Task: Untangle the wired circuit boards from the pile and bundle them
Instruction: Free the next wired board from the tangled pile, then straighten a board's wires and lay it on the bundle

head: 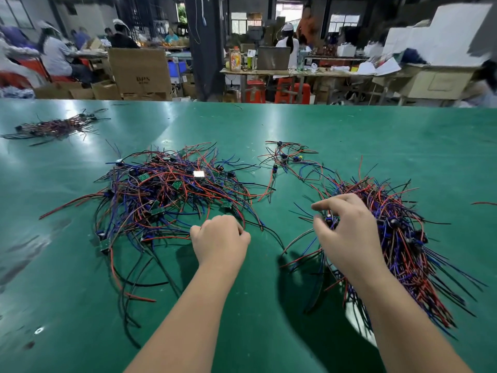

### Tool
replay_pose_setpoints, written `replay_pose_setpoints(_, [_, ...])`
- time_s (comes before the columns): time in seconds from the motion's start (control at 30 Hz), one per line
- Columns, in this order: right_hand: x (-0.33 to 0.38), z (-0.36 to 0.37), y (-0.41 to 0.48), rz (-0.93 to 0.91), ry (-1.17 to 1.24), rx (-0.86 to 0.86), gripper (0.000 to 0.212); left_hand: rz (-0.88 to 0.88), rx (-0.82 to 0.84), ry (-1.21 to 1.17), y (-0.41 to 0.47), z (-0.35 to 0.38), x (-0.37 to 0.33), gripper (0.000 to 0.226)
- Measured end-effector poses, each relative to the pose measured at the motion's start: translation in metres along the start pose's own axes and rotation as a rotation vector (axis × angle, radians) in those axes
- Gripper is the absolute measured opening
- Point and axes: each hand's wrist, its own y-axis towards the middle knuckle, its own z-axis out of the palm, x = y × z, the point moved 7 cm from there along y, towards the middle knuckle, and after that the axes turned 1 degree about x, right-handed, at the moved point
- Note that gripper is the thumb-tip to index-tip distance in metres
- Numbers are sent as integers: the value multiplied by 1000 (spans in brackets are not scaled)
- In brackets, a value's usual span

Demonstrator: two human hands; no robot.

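Two heaps matter. The tangled pile (172, 195) lies on the green surface (269, 125) at 11 o'clock from the left grip (219, 238), which is curled tight on strands at the pile's near edge. The sorted bundle (403, 238) runs from 11 to 5 o'clock under the right grip (347, 232), clamped on its head end. The left grip is nearer the pile, so a pull toward 6 o'clock should draw those strands free.

Four heaps of wired circuit boards on one desk (376, 130): one tangled pile (172, 192) beyond the left hand (219, 238), one combed bundle (398, 238) under the right hand (347, 232), one small cluster (290, 160) ahead between them, one far bundle (53, 127) well left.
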Motion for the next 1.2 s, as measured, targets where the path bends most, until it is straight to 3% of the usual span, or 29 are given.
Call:
replay_pose_setpoints(0.07, [1,7,-1,18,70,46,14,-42,21,-297,1,1,3,16])
replay_pose_setpoints(0.2, [-9,22,-4,199,294,194,18,-15,50,-1226,-2,-16,-11,8])
replay_pose_setpoints(0.27, [-13,30,-5,353,557,261,18,72,188,-1524,-8,-23,-25,8])
replay_pose_setpoints(0.33, [-8,39,-8,504,986,360,22,179,399,-1719,-17,-26,-40,4])
replay_pose_setpoints(0.43, [3,39,-7,550,1417,417,46,315,661,-1715,-35,-23,-60,5])
replay_pose_setpoints(0.5, [3,32,-2,503,1535,359,44,381,785,-1629,-46,-18,-68,5])
replay_pose_setpoints(0.63, [-5,18,5,431,1591,200,28,405,920,-1539,-58,-11,-73,6])
replay_pose_setpoints(0.8, [-2,20,2,409,1465,299,38,450,1051,-1410,-63,-12,-70,9])
replay_pose_setpoints(0.9, [3,24,-4,347,1234,403,42,264,953,-1475,-50,-11,-65,21])
replay_pose_setpoints(1.03, [4,33,-9,297,938,442,49,103,631,-1422,-38,-6,-55,38])
replay_pose_setpoints(1.13, [0,36,-11,349,926,472,41,75,549,-1493,-38,-6,-55,43])
replay_pose_setpoints(1.2, [-1,39,-11,386,1028,502,34,101,530,-1525,-37,-10,-56,36])
